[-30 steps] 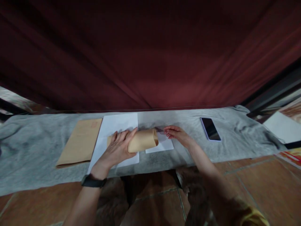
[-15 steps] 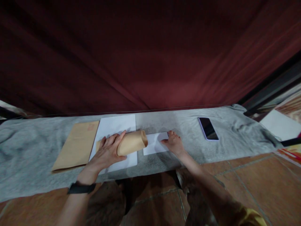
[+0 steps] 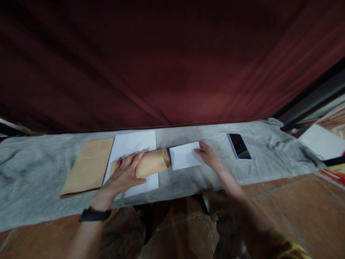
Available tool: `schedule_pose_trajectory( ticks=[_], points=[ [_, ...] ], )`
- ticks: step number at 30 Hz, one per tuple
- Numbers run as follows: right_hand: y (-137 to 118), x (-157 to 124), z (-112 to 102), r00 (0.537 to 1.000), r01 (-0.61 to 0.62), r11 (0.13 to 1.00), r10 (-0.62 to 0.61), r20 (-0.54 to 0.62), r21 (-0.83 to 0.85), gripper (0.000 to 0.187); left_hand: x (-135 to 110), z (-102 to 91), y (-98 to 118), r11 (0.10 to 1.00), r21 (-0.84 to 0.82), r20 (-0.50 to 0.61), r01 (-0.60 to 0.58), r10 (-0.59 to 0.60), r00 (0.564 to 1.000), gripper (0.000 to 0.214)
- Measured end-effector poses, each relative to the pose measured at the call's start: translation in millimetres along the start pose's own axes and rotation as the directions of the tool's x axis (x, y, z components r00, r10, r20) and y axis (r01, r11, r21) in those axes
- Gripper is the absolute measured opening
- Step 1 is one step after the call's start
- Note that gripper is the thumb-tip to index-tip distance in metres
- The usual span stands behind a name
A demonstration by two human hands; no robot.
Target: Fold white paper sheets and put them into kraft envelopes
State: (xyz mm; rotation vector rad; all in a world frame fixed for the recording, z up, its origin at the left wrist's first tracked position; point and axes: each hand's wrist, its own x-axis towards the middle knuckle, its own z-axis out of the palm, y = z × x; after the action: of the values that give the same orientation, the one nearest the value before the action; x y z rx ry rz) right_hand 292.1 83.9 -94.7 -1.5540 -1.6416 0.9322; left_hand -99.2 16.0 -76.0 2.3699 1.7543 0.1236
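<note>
A brown paper envelope (image 3: 152, 163) lies over white sheets, its mouth bulging open to the right. My left hand (image 3: 125, 174) grips it by its left part, thumb along the near edge and fingers along the far edge. Between the thumb and fingers of my right hand (image 3: 207, 154) is the right end of a folded white paper (image 3: 184, 155). This paper is lifted off the cloth, its left edge close to the envelope's mouth. The white sheets (image 3: 134, 140) are partly hidden by my left hand and the envelope.
A stack of brown envelopes (image 3: 87, 163) lies left of the white sheets. To the right, a phone (image 3: 239, 146) with a light purple case rests on the grey cloth (image 3: 275, 151). A dark red curtain (image 3: 172, 72) hangs behind, and tiled floor (image 3: 291, 201) shows in front.
My right hand has raised the folded white paper from the cloth and shifted slightly up and right with it. My left hand and the envelope stay nearly where they were.
</note>
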Motion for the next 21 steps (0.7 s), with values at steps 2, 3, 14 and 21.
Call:
schedule_pose_trajectory(
  ticks=[2,3,14,21],
  points=[
    [0.5,0.7,-8.0,0.999,0.040,0.986,-0.039,-0.008,0.165,0.020,0.4,0.0,0.3,1.000,0.002,-0.003,-0.006,0.006,1.000,0.115],
    [0.0,0.3,-10.4,0.999,0.037,0.973,-0.039,0.006,0.229,0.025,0.8,0.1,0.8,1.000,0.003,-0.006,-0.011,0.011,1.000,0.116],
    [-1.1,-0.3,-8.0,0.992,0.000,0.984,-0.023,0.125,0.179,0.031,5.7,-0.4,14.8,0.997,-0.007,-0.017,-0.080,0.079,0.997,0.116],
    [-6.2,2.2,-5.8,0.997,-0.005,0.988,-0.006,0.075,0.152,0.019,8.4,3.9,22.9,0.995,-0.024,0.023,-0.095,0.095,0.995,0.119]
  ],
)
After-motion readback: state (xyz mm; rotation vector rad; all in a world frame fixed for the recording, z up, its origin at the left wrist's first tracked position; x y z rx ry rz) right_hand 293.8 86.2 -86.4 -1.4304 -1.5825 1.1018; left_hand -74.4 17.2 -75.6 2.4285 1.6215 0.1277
